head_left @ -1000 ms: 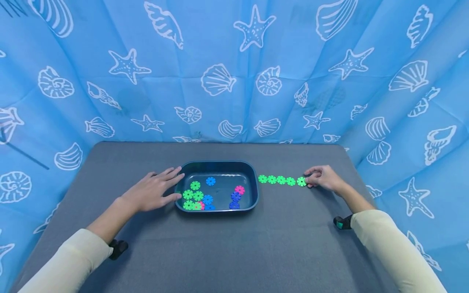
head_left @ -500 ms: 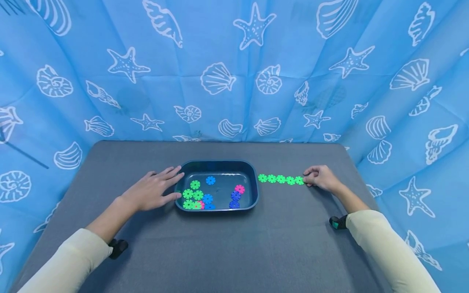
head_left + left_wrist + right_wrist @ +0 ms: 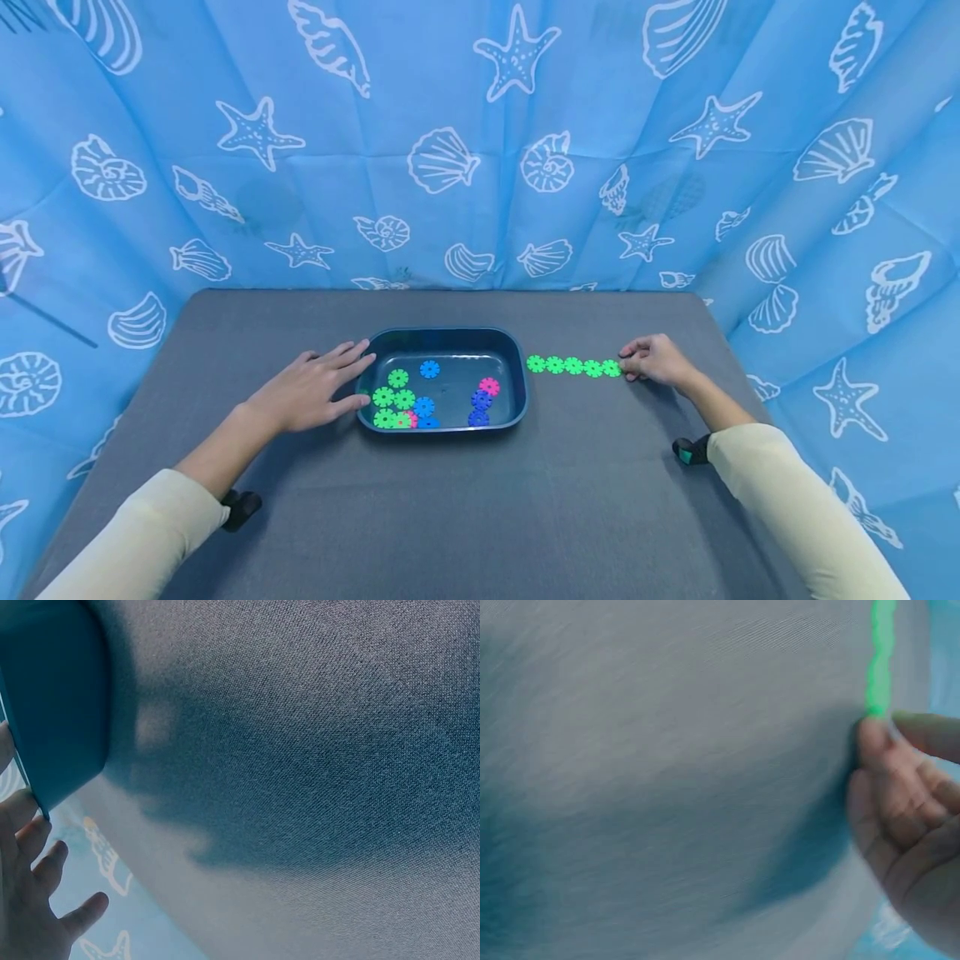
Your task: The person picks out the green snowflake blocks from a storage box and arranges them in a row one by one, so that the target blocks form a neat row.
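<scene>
In the head view, my left hand [image 3: 318, 390] lies with its fingers spread and fairly straight at the left rim of a dark blue tray [image 3: 517, 408]. The left wrist view shows fingertips touching the tray's rim. To the right of the tray, several green notched discs [image 3: 573, 366] form a straight row on the table. My right hand [image 3: 660, 362] pinches the green disc [image 3: 611, 368] at the row's right end between thumb and fingers. From the right wrist, the row [image 3: 883, 656] appears edge-on and blurred, leading up to the fingertips.
Inside the tray lie several green discs [image 3: 383, 397] on the left, with light blue discs [image 3: 424, 407] beside them. A pink disc [image 3: 489, 387] and dark blue discs [image 3: 481, 400] lie at its right. Behind the grey table [image 3: 480, 508] hangs a blue shell-print curtain [image 3: 480, 217].
My right hand has moved slightly left, bringing its disc against the end of the row, where a small gap showed before. The left hand has stayed at the tray.
</scene>
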The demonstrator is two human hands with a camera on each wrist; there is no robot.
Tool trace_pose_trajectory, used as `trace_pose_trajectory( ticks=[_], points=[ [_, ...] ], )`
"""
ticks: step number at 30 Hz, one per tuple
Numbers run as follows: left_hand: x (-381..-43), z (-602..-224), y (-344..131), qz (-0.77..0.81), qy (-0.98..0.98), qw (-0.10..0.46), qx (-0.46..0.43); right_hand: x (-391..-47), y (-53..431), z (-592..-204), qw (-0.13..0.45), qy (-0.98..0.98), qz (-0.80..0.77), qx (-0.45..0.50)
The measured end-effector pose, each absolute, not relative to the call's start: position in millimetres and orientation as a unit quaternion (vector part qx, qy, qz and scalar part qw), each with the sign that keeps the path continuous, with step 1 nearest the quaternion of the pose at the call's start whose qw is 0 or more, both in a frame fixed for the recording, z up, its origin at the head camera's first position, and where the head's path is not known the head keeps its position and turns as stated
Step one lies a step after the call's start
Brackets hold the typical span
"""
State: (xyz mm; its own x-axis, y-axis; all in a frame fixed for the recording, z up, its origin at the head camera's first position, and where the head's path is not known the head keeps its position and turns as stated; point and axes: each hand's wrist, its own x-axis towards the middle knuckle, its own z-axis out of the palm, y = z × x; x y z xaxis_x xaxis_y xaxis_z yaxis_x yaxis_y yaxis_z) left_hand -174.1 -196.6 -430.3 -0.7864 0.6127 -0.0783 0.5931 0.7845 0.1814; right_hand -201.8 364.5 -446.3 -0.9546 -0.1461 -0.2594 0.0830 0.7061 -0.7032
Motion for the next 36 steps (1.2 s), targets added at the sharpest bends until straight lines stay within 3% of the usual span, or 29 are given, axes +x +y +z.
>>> trace_pose_trajectory(
  ticks=[11,22,36],
  points=[
    [-173,-428,-196,0.072,0.943,0.065,0.319,-223,298,-399,0.13,0.915,-0.373,-0.086],
    [-174,-430,-197,0.076,0.942,0.071,0.319,-241,210,-356,0.258,0.829,-0.46,-0.186],
    [-176,-432,-197,0.071,0.944,0.069,0.315,-231,115,-386,0.33,0.811,-0.421,-0.238]
  ],
)
